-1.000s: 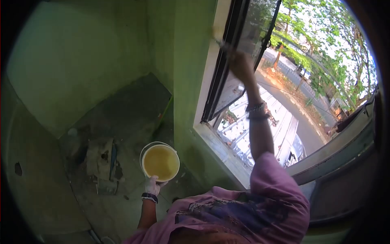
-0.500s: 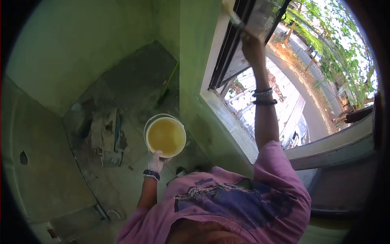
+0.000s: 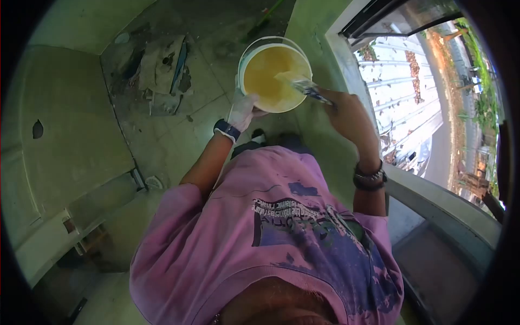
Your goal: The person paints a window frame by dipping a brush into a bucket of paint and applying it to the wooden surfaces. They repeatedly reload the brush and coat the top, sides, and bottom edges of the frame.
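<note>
My left hand (image 3: 242, 110), in a white glove with a dark watch at the wrist, grips the rim of a white bucket (image 3: 299, 99) filled with yellowish paint. My right hand (image 3: 349, 115), bare with dark bracelets at the wrist, holds a paintbrush (image 3: 300, 85). The brush's bristles lie over the paint inside the bucket. I wear a pink shirt with purple stains.
An open window (image 3: 403, 21) with a dark frame is at the upper right, with metal roofing and a street below it. Its pale sill (image 3: 444, 208) runs along the right. Debris and boards (image 3: 162, 67) lie on the dirty floor. Green walls surround the space.
My right hand came down from the window frame and brought the brush into the bucket. The view tilted downward, and the bucket rose closer to my chest.
</note>
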`<state>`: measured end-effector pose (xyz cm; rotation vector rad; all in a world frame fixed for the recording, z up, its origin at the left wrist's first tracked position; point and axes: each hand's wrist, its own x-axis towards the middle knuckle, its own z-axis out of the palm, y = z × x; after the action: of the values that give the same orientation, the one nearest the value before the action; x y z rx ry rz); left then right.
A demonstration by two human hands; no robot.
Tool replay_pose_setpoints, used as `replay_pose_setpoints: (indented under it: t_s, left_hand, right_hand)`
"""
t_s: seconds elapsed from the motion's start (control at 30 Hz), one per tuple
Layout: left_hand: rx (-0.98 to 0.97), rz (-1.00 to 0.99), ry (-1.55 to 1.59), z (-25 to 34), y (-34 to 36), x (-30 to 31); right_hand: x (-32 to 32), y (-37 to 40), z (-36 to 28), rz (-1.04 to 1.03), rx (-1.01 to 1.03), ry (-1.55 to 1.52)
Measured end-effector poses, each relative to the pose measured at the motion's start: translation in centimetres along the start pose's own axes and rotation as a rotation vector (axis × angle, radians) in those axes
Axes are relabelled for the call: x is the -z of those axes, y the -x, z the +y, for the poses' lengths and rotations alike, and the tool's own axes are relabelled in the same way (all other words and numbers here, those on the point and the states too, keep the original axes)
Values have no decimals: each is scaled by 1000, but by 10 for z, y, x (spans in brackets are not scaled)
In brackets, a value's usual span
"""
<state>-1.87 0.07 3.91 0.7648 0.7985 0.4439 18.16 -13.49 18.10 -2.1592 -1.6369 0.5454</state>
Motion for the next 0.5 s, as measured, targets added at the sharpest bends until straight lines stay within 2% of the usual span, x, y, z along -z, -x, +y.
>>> replay_pose_setpoints:
  t_s: [0.07,0.13,0.2,0.23,0.27,0.5]
  left_hand:
    - [11,27,-21,0,2,-9]
    - [-8,-11,-32,0,5,-12]
    - [105,2,-2,-9,-4,-8]
    - [29,24,-63,-5,3,-19]
    - [82,60,-28,-14,-3,-15]
    - [5,57,14,-19,-3,-29]
  right_hand:
    - [-19,-14,-16,-130,-148,105]
    - [-43,-32,-18,-106,-156,141]
    - [-76,-55,3,-45,-133,139]
    - [-87,-64,9,-10,-152,157]
    - [-101,-71,21,42,-97,161]
    - [-122,-100,33,83,-227,145]
